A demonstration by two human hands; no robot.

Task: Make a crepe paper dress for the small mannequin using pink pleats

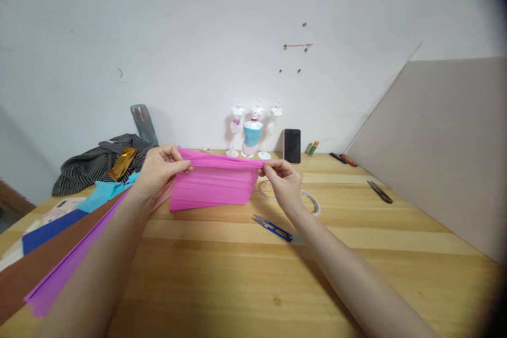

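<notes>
A sheet of bright pink crepe paper (pixel 214 185) is stretched between my two hands above the table, with creases running across it. My left hand (pixel 161 169) pinches its upper left corner between thumb and fingers. At the upper right corner, my right hand (pixel 283 182) grips the edge the same way. Blue thread snips (pixel 273 228) lie on the wood below my right hand. Partly hidden behind that hand is a roll of white tape (pixel 312 203). Three small white mannequins (pixel 237 112) stand behind the paper; the middle one wears a light blue wrap (pixel 252 134).
Coloured paper sheets (pixel 43 259) are spread at the left, near a striped cloth (pixel 91 161), a gold packet (pixel 123 162) and a flask (pixel 143 122). A phone (pixel 292 146) leans on the wall beside a small green bottle (pixel 313 148). Dark snips (pixel 379 191) lie at right.
</notes>
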